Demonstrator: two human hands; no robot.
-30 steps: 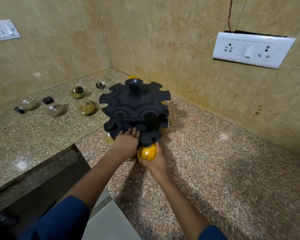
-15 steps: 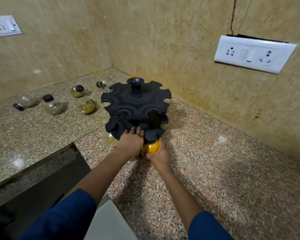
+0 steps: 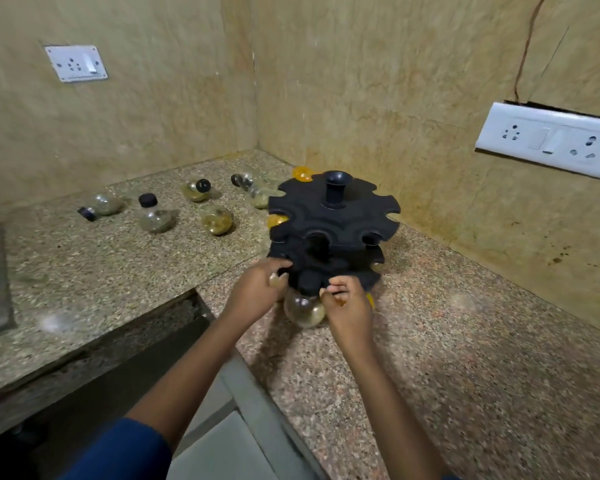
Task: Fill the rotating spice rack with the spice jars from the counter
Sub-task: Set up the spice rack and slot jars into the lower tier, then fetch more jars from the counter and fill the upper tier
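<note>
Both hands touch the black spice rack (image 3: 333, 233). The left hand (image 3: 257, 292) and the right hand (image 3: 349, 306) curl on its low edge, beside a clear jar (image 3: 303, 310); I cannot tell what they hold.

We see a home kitchen corner, speckled granite counter (image 3: 447, 341), stone-tiled walls (image 3: 378, 81), white wall sockets (image 3: 548, 140), spice jars (image 3: 216, 220), black spice rack (image 3: 333, 223).

no readable text, labels, brands, numbers or signs
</note>
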